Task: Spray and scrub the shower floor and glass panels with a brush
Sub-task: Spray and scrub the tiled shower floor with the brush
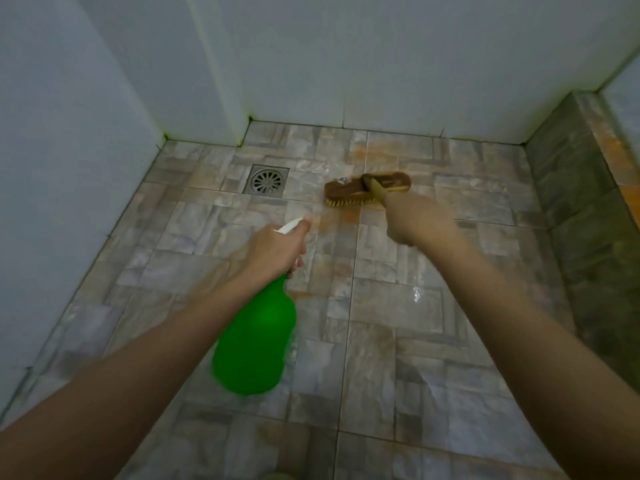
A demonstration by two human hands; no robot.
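My left hand [273,249] grips the neck of a green spray bottle [258,341]; its white nozzle [291,225] points at the far floor. My right hand [417,220] grips the handle of a brown wooden scrub brush [356,190]. The brush head lies bristles-down on the tiled shower floor [398,306], just right of the drain. It looks motion-blurred. Orange-brown stains mark the tiles around and behind the brush. No glass panel is in view.
A square metal floor drain [266,180] sits at the far left of the floor. White walls [346,64] close the back and left sides. A raised tiled ledge [585,202] with orange staining runs along the right.
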